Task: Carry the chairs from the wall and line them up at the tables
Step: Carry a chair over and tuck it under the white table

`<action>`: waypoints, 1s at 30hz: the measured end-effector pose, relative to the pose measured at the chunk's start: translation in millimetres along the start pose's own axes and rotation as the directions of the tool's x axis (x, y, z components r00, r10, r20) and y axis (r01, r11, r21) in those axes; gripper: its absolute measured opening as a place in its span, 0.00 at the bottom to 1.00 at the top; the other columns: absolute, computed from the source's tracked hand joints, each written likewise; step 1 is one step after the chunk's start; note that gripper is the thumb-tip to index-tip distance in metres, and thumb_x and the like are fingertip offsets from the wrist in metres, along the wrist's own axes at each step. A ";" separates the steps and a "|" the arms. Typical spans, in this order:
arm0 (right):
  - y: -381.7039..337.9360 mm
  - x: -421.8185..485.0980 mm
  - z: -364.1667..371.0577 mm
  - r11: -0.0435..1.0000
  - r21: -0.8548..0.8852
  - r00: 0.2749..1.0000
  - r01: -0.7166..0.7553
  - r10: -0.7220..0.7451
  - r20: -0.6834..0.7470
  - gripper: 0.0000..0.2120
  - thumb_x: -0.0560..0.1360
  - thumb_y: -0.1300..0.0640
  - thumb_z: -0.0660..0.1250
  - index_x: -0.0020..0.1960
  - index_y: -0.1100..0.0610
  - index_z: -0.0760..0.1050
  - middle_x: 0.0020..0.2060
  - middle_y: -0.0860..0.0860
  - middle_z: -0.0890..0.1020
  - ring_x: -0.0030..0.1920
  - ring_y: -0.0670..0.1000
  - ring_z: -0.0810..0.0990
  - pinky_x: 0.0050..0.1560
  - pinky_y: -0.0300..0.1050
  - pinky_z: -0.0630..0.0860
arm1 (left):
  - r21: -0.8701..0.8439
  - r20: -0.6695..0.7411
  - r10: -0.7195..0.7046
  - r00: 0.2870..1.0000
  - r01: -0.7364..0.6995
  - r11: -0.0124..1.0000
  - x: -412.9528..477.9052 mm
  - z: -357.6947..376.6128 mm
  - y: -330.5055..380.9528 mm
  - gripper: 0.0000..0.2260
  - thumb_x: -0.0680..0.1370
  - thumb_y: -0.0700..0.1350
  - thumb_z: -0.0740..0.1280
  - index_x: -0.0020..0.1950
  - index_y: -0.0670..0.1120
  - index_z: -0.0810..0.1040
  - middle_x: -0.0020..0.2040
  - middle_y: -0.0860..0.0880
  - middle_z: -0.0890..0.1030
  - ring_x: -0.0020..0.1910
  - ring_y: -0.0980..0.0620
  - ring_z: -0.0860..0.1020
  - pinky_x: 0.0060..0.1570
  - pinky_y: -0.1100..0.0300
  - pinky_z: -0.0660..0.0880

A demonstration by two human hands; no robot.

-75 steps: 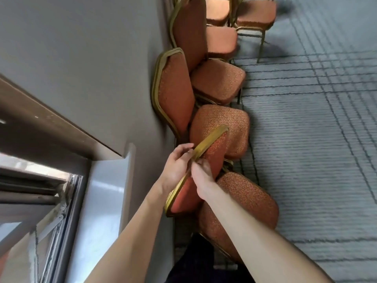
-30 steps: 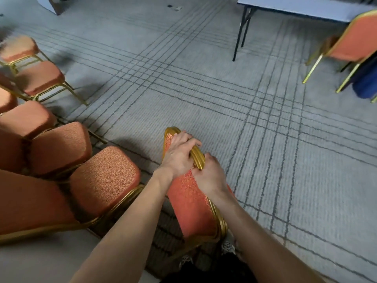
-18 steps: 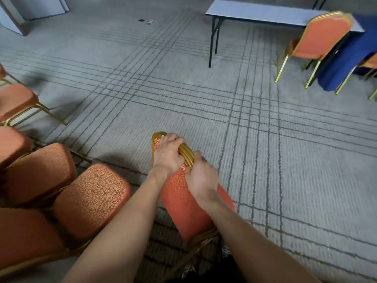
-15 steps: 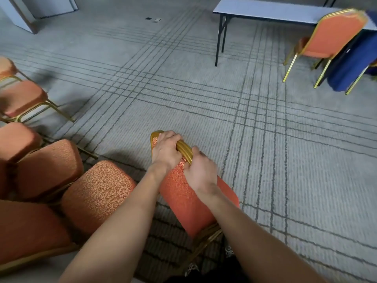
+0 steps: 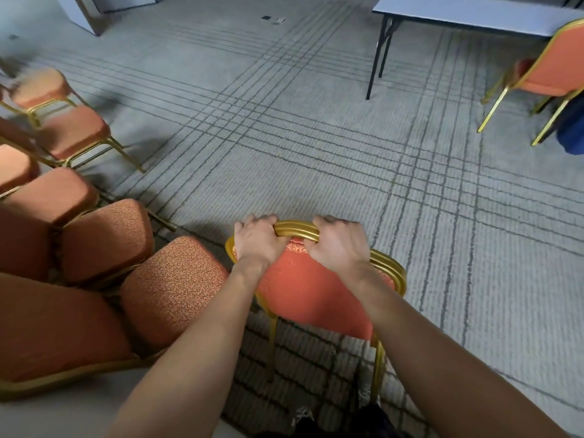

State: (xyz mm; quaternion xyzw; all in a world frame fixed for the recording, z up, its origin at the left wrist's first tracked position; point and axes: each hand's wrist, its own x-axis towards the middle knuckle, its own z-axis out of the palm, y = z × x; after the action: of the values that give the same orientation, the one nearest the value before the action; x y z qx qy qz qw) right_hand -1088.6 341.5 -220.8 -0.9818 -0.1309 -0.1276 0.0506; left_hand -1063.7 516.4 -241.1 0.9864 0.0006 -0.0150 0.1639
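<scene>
Both hands, the left hand and the right hand, gripped the top rail of the chair, apart, probably for balanced carrying toward the table.

No readable txt, labels or nos. anywhere.

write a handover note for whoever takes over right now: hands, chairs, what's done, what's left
Left hand: grips the top rail of the carried chair.
Right hand: grips the same rail, beside the left.
The carried chair is on the carpet next to the wall row; I cannot tell if its feet are lifted.
The table is ahead to the right.
Done: one placed chair stands at the table.
Left: carry this one over, line it up, then fetch the wall row.
</scene>
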 end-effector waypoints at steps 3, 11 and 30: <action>28.7 -5.3 -0.6 0.997 -0.044 0.997 -0.061 0.059 -0.050 0.12 0.68 0.46 0.72 0.41 0.55 0.78 0.31 0.50 0.81 0.28 0.55 0.80 0.28 0.42 0.70 | 0.076 0.051 0.058 0.997 -0.062 0.995 6.5 5.5 21.5 0.17 0.76 0.65 0.58 0.41 0.54 0.77 0.38 0.55 0.78 0.52 0.48 0.74 0.58 0.50 0.64; 114.9 -38.9 0.8 0.941 -0.042 0.942 -0.335 0.335 -0.009 0.11 0.65 0.52 0.73 0.41 0.57 0.76 0.31 0.53 0.79 0.31 0.58 0.79 0.32 0.47 0.75 | 0.059 0.128 0.145 0.981 -0.153 0.986 5.6 32.4 115.4 0.20 0.75 0.63 0.63 0.52 0.49 0.82 0.51 0.45 0.84 0.59 0.42 0.78 0.62 0.50 0.70; 243.7 -50.6 -4.0 0.928 0.142 0.934 -0.345 0.324 0.150 0.18 0.73 0.42 0.69 0.51 0.57 0.79 0.46 0.53 0.83 0.49 0.56 0.82 0.48 0.50 0.78 | 0.073 0.060 0.077 0.995 -0.082 0.994 26.7 66.9 222.7 0.10 0.70 0.56 0.67 0.43 0.51 0.78 0.44 0.48 0.83 0.47 0.41 0.81 0.45 0.53 0.73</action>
State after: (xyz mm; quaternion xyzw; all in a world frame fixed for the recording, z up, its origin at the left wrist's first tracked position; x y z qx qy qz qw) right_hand -1071.0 94.4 -246.4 -0.9881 0.0257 -0.0444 0.1450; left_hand -1037.7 283.9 -233.2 0.9903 -0.0439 -0.0366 0.1270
